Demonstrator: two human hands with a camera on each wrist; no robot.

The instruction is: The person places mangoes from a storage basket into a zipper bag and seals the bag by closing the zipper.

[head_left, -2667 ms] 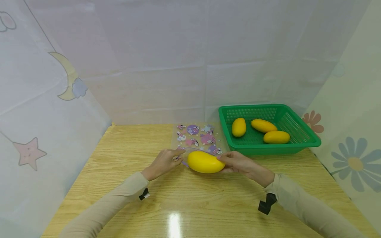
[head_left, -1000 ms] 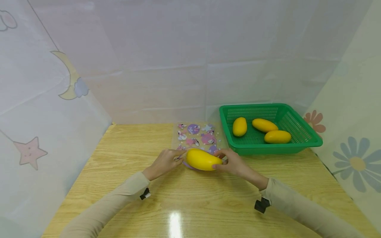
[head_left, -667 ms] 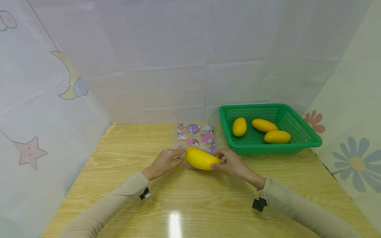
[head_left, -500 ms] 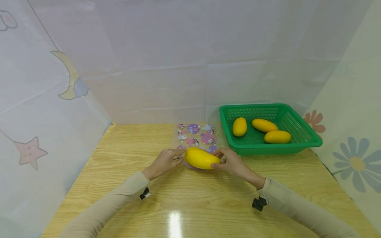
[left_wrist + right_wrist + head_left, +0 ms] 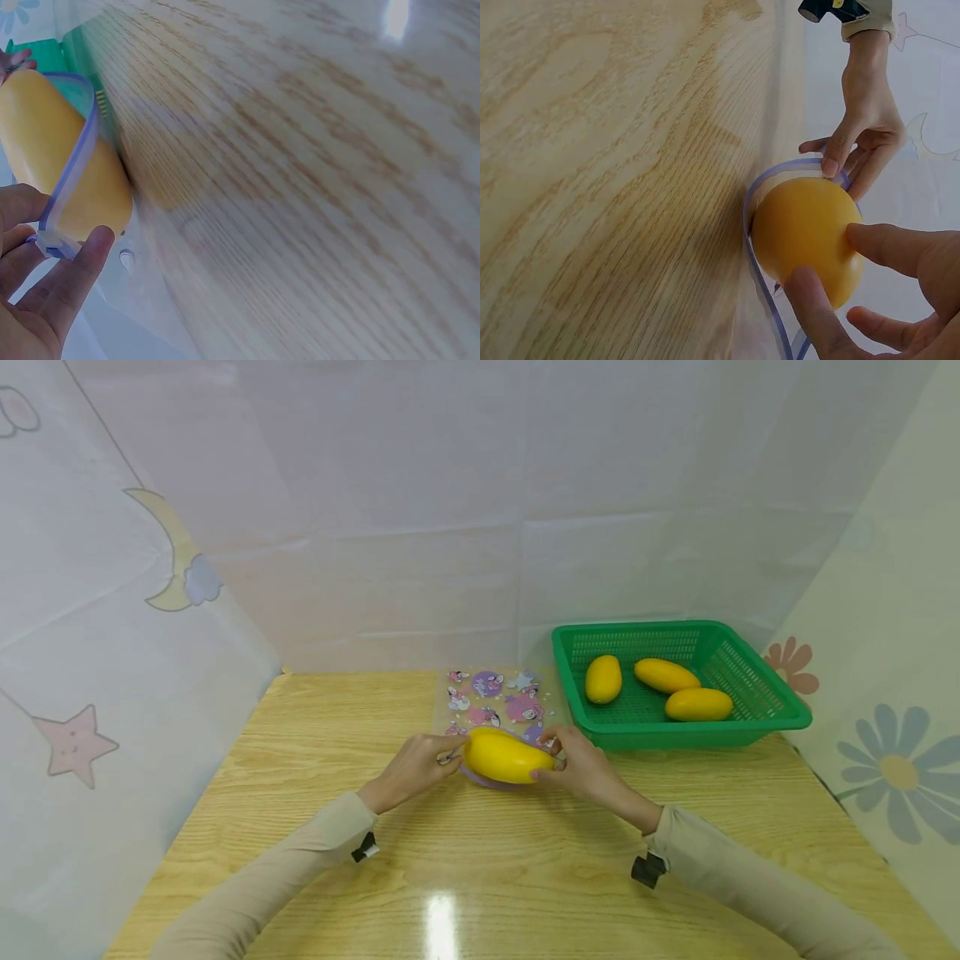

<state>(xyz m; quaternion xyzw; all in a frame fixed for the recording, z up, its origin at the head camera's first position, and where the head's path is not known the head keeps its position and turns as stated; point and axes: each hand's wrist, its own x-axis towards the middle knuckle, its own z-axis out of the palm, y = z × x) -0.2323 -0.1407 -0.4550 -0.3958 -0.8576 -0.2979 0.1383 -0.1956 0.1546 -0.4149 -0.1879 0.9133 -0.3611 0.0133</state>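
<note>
A yellow mango (image 5: 506, 757) lies partway inside the mouth of a clear zip bag (image 5: 487, 685) with pink and purple cartoon prints. My left hand (image 5: 418, 770) pinches the bag's mouth at its left end, by the slider (image 5: 56, 244). The purple zip edge (image 5: 751, 196) curves open around the mango in the right wrist view. On the mango's right end, my right hand (image 5: 592, 775) grips with thumb and fingers. The bag's body stretches flat on the table behind the mango.
A green plastic basket (image 5: 682, 737) stands at the back right. Inside it lie three more mangoes, one of them a mango (image 5: 697, 704) near the front rim. The wooden table (image 5: 330, 893) meets cloth-covered walls at the back and sides.
The mango has moved left and slightly away from me, deeper into the bag's mouth. My right hand has shifted left with its grip changed on the end; my left hand has barely moved.
</note>
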